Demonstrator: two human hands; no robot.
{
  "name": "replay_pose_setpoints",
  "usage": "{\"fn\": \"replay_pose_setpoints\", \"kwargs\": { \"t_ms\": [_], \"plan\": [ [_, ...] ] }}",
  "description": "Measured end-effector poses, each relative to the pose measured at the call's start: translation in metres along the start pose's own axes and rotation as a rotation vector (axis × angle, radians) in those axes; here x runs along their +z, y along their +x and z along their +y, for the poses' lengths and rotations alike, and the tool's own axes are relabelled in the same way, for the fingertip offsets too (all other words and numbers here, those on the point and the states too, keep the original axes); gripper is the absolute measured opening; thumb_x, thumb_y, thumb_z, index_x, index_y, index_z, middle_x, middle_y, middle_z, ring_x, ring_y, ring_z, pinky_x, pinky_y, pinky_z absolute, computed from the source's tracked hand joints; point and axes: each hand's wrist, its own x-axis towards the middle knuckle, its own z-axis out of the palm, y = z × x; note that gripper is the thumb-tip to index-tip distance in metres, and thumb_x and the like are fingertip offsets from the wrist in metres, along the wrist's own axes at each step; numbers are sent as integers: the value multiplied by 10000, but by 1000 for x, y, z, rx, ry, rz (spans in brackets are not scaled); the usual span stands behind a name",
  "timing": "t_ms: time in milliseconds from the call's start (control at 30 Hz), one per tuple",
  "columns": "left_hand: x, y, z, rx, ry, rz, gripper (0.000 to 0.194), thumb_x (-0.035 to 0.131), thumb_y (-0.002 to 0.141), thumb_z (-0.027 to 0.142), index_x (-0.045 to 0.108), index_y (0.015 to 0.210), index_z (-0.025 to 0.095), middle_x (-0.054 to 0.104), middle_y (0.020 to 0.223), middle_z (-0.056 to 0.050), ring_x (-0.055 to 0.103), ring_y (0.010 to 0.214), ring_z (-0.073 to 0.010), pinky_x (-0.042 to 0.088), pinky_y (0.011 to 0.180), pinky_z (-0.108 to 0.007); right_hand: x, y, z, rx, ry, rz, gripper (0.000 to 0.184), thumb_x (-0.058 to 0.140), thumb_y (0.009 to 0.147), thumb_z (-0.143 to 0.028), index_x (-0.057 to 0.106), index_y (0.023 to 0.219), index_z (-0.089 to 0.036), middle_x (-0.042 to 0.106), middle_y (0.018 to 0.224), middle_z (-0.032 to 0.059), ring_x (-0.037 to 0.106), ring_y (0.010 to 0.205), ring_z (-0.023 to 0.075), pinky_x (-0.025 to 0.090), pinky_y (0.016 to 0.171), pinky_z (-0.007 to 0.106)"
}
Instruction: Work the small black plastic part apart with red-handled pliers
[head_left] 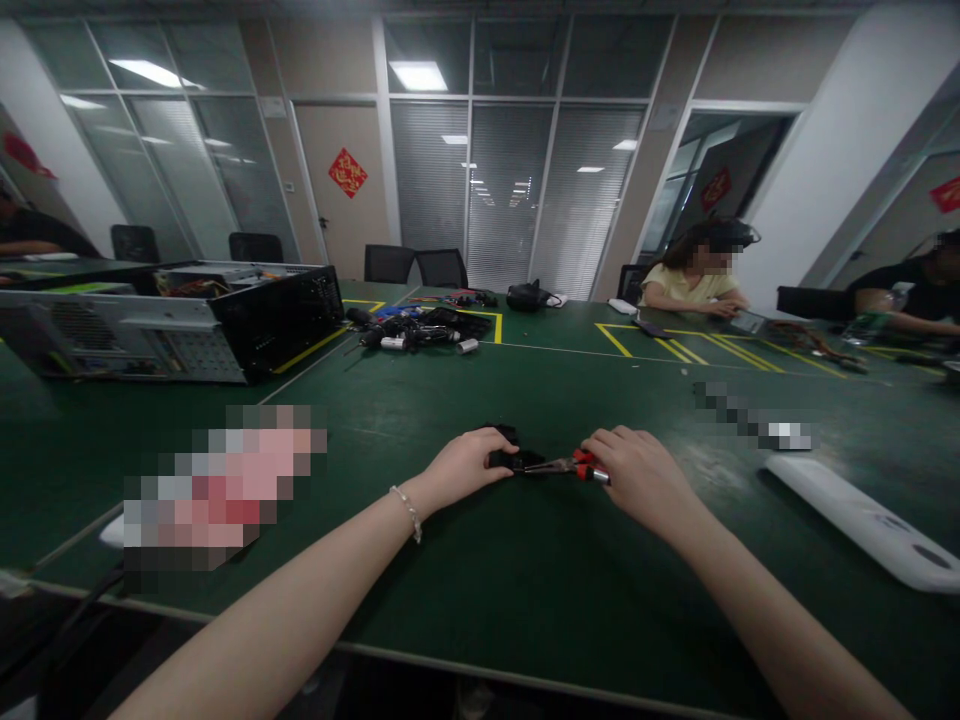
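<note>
Near the middle of the green table [465, 590], my left hand [476, 462] is closed on a small black part [510, 460] whose exact kind I cannot make out. My right hand [637, 470] grips a pair of red-handled pliers [559, 466], its fingers wrapped round the handles. The metal jaws point left and meet the right end of the black part. Whether the jaws are clamped on it is too small to tell. A bit more black material shows just behind my left fingers.
An opened computer case [255, 320] stands at the back left. Several cables and black parts [420, 328] lie in a heap beyond my hands. A long white device [862, 525] lies at right. Across the table sits a person [690, 275]; others sit at both far sides.
</note>
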Motion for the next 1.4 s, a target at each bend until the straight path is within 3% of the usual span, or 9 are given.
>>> {"fn": "replay_pose_setpoints", "kwargs": {
  "t_ms": [533,800,1000,1300,1400],
  "plan": [
    [2,0,-1,32,36,7,297,594,735,242,550,1029,235,519,1086,-18,530,810,-140,429,698,-261,-3,8,0,-32,-9,-20,253,476,693,-112,586,899,-208,591,851,50,475,764,173,311,647,286],
    [1,1,-2,1,39,-13,301,585,740,273,544,1037,239,522,1081,-16,518,679,-107,430,640,-250,-9,7,-1,-12,-18,-23,232,476,689,-105,587,862,-214,595,814,33,474,743,163,302,630,273],
    [0,1,0,-8,42,-21,294,578,743,283,549,1032,236,528,1072,-16,525,722,-121,430,662,-257,-7,4,0,13,3,-33,231,477,685,-118,585,865,-214,591,828,35,484,745,168,325,633,282],
    [-2,1,1,-67,20,-62,298,553,752,317,543,1039,235,528,1059,-19,525,699,-119,432,643,-263,9,-4,26,302,226,-215,248,482,678,-231,560,912,-204,578,856,50,536,751,169,381,586,260],
    [-1,1,0,-58,8,-60,305,556,750,324,540,1041,235,534,1039,-19,523,680,-116,430,619,-256,16,-6,33,333,303,-244,292,486,668,-267,555,942,-193,577,873,59,542,765,174,390,610,267]
  ]
}}
